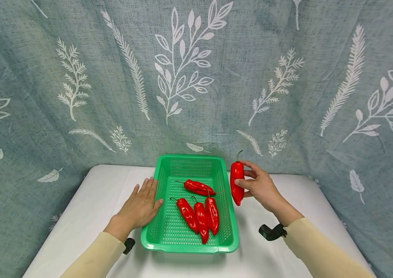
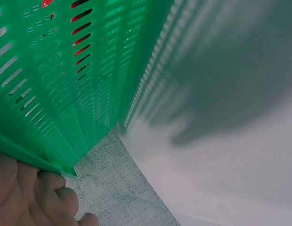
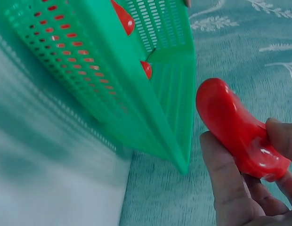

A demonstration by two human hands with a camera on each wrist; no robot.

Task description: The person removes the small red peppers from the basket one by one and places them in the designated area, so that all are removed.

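My right hand (image 1: 261,186) pinches a glossy red pepper (image 1: 237,181) between thumb and fingers, just beyond the right rim of a green plastic basket (image 1: 232,227). The pepper hangs upright, its thin stem pointing up; in the right wrist view its smooth red body (image 3: 231,122) shows between the fingers. Several more red peppers lie inside the basket, one (image 1: 199,188) toward the back and others, such as a middle one (image 1: 201,222), grouped nearer the front. Fingers extended, my left hand (image 1: 140,206) rests along the basket's left rim, its thumb over the edge.
The basket stands on a white-covered table (image 1: 109,193). A blue-grey curtain (image 1: 217,104) with white leaf prints hangs right behind the table and around its sides. Black straps with camera mounts (image 1: 272,232) sit at the wrists.
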